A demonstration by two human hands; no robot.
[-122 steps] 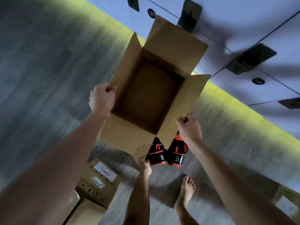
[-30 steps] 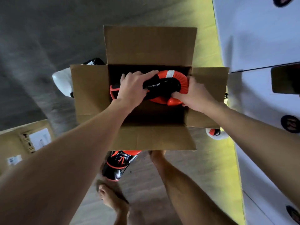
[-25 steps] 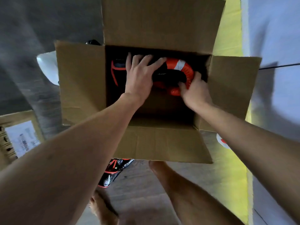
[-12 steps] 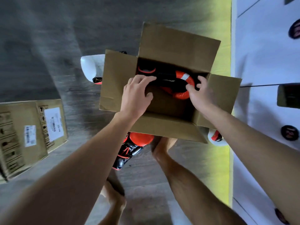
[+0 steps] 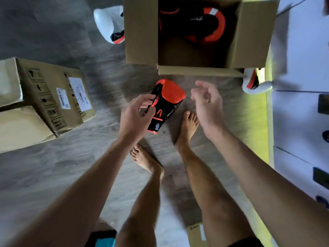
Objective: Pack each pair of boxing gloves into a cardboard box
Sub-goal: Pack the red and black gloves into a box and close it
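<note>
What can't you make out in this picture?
All head view.
Open box: far end cut by the top edge.
White glove left of it: partly behind a flap.
Other white glove: mostly behind the box's corner.
Shipping labels: blurred, unreadable.
Unpacked orange glove: partly covered by left hand.

- in front of you, box (image 5: 140,32): plain brown.
- boxed glove (image 5: 204,22): black, orange rim, white patch.
- near glove (image 5: 170,91): orange padding, black cuff, white print.
- white glove (image 5: 108,24): red-black trim.
- floor (image 5: 53,175): grey wood grain.

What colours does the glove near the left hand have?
The glove is orange and black, seen best in the head view.
</note>
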